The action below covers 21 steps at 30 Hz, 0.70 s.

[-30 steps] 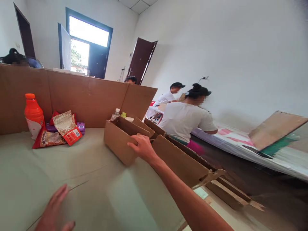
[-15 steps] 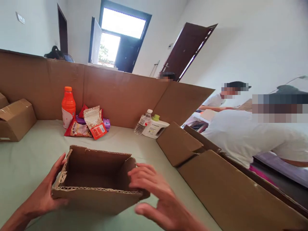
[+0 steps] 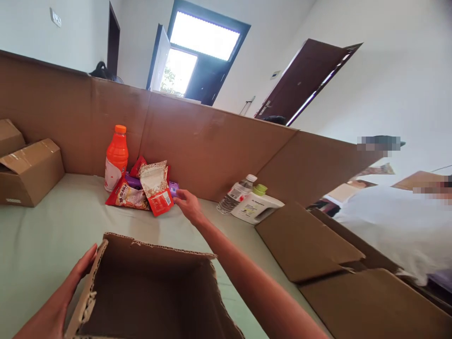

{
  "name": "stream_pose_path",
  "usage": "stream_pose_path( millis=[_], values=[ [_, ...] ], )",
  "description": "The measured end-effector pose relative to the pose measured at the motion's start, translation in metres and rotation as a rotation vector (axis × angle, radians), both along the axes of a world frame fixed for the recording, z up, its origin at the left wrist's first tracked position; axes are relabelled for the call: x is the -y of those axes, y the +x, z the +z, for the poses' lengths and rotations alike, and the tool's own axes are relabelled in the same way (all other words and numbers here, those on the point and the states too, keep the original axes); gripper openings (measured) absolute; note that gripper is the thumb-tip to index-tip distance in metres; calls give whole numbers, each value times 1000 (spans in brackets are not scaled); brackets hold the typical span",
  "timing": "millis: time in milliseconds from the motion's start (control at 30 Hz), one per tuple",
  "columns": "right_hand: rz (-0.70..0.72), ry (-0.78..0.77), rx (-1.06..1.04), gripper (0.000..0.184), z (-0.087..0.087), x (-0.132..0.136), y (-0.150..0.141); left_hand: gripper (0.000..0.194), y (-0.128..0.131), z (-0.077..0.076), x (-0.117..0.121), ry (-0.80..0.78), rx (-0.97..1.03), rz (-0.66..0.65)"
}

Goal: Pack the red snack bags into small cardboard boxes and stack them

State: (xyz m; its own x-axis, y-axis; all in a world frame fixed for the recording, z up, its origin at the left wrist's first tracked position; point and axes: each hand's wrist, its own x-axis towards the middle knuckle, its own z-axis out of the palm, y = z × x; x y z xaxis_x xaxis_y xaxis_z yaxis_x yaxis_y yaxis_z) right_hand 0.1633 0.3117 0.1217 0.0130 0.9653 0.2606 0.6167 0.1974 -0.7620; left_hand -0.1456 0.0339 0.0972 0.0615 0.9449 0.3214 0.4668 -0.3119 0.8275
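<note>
- An open-topped cardboard box (image 3: pixel 155 258) sat nearest, with the left hand (image 3: pixel 72 289) along its left wall, fingers outside; whether it gripped could not be told.
- The right hand (image 3: pixel 189 205) reached out beyond the box, its fingertips at the edges of a red-and-white bag (image 3: pixel 161 202) and a purple packet (image 3: pixel 174 188); closure on either could not be told.
- Both lay on pale green cloth (image 3: pixel 86 207), near an orange bottle (image 3: pixel 117 157).
- Rightward, a clear bottle (image 3: pixel 238 192) stood beside a white jug (image 3: pixel 252 208).
- Behind rose a cardboard panel (image 3: pixel 190 136).
</note>
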Motion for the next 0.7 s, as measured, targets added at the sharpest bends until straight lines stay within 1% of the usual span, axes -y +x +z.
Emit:
stream_pose_path(
  millis=[33,100,167,233,333,433,500,533,600,700],
  values=[
    [-6,-22,11,27,-5,-18,-7,108,3,-4,-3,-9,17,14],
    [-17,-68,27,29,-16,-46,-16,95,10,-10,-11,-45,28,40],
    [-30,-109,28,31,-26,-64,-20,81,16,-15,-20,-100,20,60],
    [-36,-144,12,33,-35,-74,-20,76,20,-20,-26,-145,15,74],
    [-2,-180,-46,33,-42,-74,-17,81,18,-27,-22,-171,12,71],
    [51,-176,-129,31,-41,-59,-11,101,4,-26,-7,-141,-9,57],
    [62,-144,-183,29,-36,-40,-4,113,-7,-21,1,-116,-41,25],
    [62,-121,-209,28,-32,-27,2,115,-12,-18,3,-105,-58,8],
    [55,-65,-257,28,-24,5,20,110,-17,-10,3,-89,-71,-2],
    [3,26,-314,36,-11,64,62,103,-17,-3,-6,-95,-9,61]
  ],
)
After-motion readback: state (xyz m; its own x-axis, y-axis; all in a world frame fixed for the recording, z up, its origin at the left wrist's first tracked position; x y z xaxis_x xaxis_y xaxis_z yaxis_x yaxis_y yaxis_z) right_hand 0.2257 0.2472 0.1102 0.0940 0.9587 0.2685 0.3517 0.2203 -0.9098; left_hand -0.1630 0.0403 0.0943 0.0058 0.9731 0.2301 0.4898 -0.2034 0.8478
